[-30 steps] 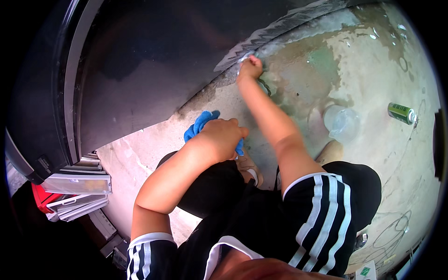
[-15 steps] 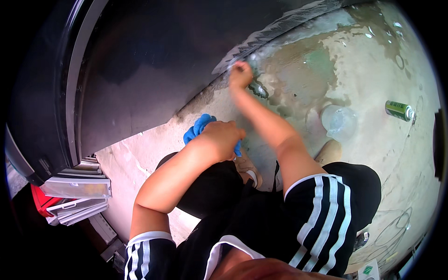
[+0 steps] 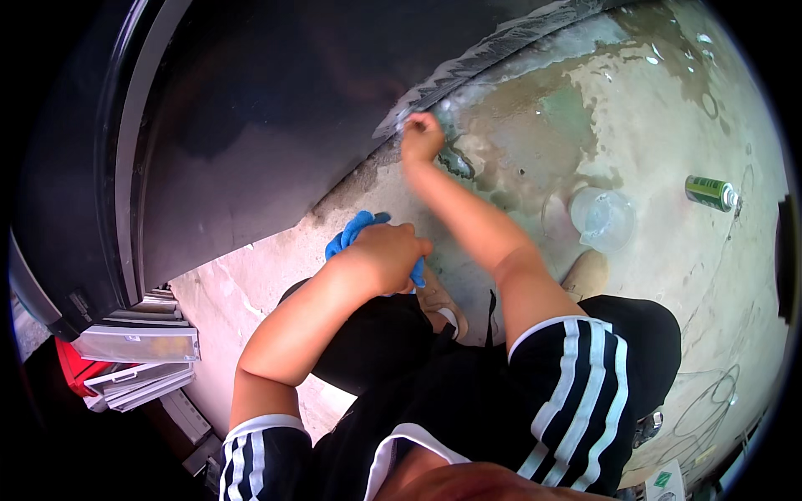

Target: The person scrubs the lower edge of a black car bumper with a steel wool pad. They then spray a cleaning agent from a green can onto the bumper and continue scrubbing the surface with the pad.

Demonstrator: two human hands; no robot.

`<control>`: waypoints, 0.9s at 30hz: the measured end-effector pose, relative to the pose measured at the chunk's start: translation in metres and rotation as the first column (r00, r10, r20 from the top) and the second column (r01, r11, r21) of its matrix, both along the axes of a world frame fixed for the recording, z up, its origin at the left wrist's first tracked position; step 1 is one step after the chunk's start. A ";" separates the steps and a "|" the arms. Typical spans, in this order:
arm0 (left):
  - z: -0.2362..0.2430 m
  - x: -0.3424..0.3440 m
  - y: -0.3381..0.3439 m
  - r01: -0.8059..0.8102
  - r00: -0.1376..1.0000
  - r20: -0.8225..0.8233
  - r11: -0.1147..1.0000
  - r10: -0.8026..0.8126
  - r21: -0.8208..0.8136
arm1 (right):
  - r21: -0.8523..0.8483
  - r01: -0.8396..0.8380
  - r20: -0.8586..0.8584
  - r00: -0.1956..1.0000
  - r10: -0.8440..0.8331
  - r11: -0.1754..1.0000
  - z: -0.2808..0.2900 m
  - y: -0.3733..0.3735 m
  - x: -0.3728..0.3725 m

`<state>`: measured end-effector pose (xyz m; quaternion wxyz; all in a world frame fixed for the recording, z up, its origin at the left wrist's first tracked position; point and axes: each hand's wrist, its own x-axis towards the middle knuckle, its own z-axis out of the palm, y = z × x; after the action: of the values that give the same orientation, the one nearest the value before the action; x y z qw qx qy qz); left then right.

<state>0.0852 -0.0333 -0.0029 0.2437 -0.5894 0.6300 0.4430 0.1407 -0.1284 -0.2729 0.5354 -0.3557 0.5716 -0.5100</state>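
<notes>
**Right hand up at the car's wet lower edge, left hand bunched on a blue cloth**

Top centre of the frame, the right hand (image 3: 420, 138) is curled into a loose fist and pressed against the soapy lower edge of the dark car body (image 3: 251, 125). Whatever it grips is buried inside the fingers and smeared by motion blur; it may be a small pad or sponge, but I cannot tell. Suds and glare along that edge hide where the panel ends and the ground begins.

Centre frame, the left hand (image 3: 386, 255) is closed over a blue cloth (image 3: 355, 230), fingers wrapped down on it. Only the cloth's upper-left folds and a strip by the fingertips peek out; the rest sits under the palm. A shoe (image 3: 434, 301) pokes out just below that hand, mostly covered by the dark shorts (image 3: 576, 376) with white stripes.

Right of the outstretched forearm, a clear plastic cup (image 3: 603, 219) stands on the wet concrete floor (image 3: 668, 108), near a tan shape half hidden behind the knee. Farther right, well apart, a green can (image 3: 710, 192) lies on its side.

Room to move: open wet floor spreads across the upper right. The left is walled off by the car body, and in the lower left a stack of grey trays (image 3: 138, 359) with something red (image 3: 75, 367) behind it is cut off by the dark rim.
</notes>
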 end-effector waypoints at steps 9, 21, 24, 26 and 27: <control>0.006 0.002 0.000 -0.040 0.999 0.002 0.999 0.040 -0.020 | -0.135 0.248 0.002 0.968 -0.250 0.959 0.033 -0.051 -0.021; 0.007 0.002 0.004 -0.040 0.999 -0.006 0.999 0.040 -0.020 | -0.342 0.166 -0.059 0.979 -0.197 0.925 0.057 -0.040 -0.027; 0.005 0.004 0.003 0.001 1.000 0.002 0.999 -0.001 0.047 | -0.355 0.030 -0.004 0.999 -0.033 0.934 0.064 0.001 -0.015; 0.006 0.005 0.002 0.019 1.000 0.001 0.998 -0.019 0.065 | -0.421 0.077 0.031 0.997 -0.070 0.904 0.062 -0.013 -0.020; 0.008 0.006 0.006 0.002 1.000 0.002 0.998 -0.002 0.060 | -0.427 0.079 -0.054 0.992 -0.113 0.901 0.066 -0.032 -0.031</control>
<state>0.0913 -0.0277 0.0047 0.2624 -0.5819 0.6167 0.4607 0.1098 -0.1604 -0.2070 0.3969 -0.4546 0.4842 -0.6335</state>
